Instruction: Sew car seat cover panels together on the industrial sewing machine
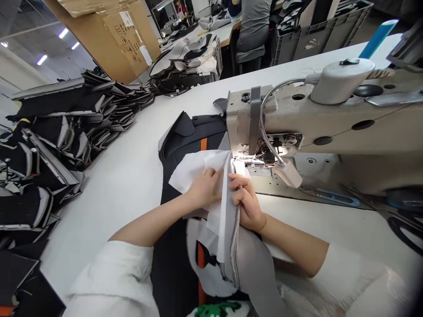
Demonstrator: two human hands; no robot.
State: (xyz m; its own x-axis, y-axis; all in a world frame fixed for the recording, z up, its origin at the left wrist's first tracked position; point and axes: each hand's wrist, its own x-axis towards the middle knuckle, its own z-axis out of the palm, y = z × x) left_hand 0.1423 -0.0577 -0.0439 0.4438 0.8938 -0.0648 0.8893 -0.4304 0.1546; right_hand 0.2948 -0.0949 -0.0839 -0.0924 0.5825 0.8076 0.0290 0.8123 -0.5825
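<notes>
A sewing machine [280, 119] stands at the right, its lamp shining on the needle area. Layered fabric with a white strip and grey mesh edge [230, 215] runs from the needle area toward my body. My left hand [206, 187] rests on the white sheet [191, 165], beside the strip, its fingers bent and pressed to the cloth. On the other side of the strip, my right hand [244, 200] pinches the fabric edge with curled fingers, just in front of the needle area. Black fabric with an orange tab [204, 144] lies beneath and behind the white sheet.
Stacks of black and grey pieces [66, 127] fill the left side. A cardboard box [115, 39], a pile of cut pieces [188, 57] and a grey crate [317, 37] are behind. A seated person [254, 26] is at the back. Scissors [405, 231] lie far right.
</notes>
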